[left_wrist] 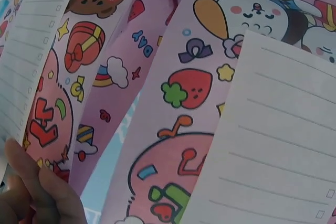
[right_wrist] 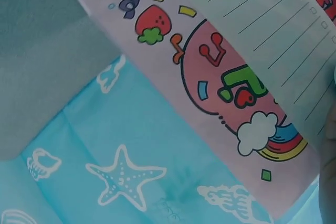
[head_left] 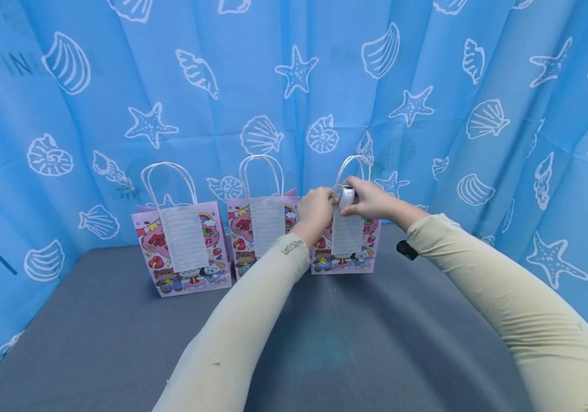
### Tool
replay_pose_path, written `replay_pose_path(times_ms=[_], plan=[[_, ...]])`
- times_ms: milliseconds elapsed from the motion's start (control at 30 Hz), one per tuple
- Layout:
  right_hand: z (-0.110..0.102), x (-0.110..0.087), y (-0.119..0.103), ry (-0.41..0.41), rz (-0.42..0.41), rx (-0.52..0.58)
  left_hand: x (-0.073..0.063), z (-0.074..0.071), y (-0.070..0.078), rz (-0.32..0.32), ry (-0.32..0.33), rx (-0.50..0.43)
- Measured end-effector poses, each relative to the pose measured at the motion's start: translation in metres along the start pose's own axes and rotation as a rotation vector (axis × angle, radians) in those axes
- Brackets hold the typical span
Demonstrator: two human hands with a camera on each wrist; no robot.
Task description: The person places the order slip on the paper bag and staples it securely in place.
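Observation:
Three pink cartoon gift bags stand in a row, each with white handles and a lined paper sheet on its front. At the right gift bag point(head_left: 321, 258), my left hand point(head_left: 314, 213) pinches the top left corner of its lined sheet point(head_left: 347, 236). In the left wrist view the curled fingers point(left_wrist: 50, 187) meet that sheet's edge. My right hand point(head_left: 373, 200) grips a small white stapler point(head_left: 346, 197) at the sheet's top, just under the handle. Only a sliver of the right hand shows at the edge of the right wrist view.
The left gift bag point(head_left: 147, 240) and the middle gift bag point(head_left: 239, 229) stand to the left, the middle one partly behind my left arm. A grey-covered table point(head_left: 119, 343) lies beneath. Behind hangs a blue shell-print curtain point(head_left: 253, 74). A small black object point(head_left: 406, 250) shows by the right sleeve.

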State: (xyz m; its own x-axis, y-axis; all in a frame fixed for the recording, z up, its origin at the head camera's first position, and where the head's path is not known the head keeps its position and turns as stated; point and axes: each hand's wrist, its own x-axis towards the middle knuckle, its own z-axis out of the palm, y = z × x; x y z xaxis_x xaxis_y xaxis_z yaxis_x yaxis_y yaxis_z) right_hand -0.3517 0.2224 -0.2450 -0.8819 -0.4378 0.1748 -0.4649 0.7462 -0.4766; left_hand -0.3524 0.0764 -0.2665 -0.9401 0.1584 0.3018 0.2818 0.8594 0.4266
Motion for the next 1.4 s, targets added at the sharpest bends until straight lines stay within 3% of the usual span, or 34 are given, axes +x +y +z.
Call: replay_pose_path(times_ms=[167,467,867,1100,1400], plan=[[-0.001,0.000,0.003,-0.002,-0.001,-0.020,-0.001,-0.004,0.001,0.013,-0.037,0.013],[0.002,-0.002,0.002,0.040,-0.023,0.015,-0.001,-0.004,-0.001,0.035,-0.043,-0.009],[0.012,-0.006,0.006,0.198,-0.075,-0.027,0.004,-0.009,0.002,0.087,-0.079,-0.010],[0.009,-0.001,0.008,0.107,-0.077,0.000,0.005,-0.010,-0.003,0.068,-0.164,-0.035],[0.002,0.001,0.005,0.009,-0.042,-0.041,0.006,-0.008,-0.005,0.059,-0.155,-0.148]])
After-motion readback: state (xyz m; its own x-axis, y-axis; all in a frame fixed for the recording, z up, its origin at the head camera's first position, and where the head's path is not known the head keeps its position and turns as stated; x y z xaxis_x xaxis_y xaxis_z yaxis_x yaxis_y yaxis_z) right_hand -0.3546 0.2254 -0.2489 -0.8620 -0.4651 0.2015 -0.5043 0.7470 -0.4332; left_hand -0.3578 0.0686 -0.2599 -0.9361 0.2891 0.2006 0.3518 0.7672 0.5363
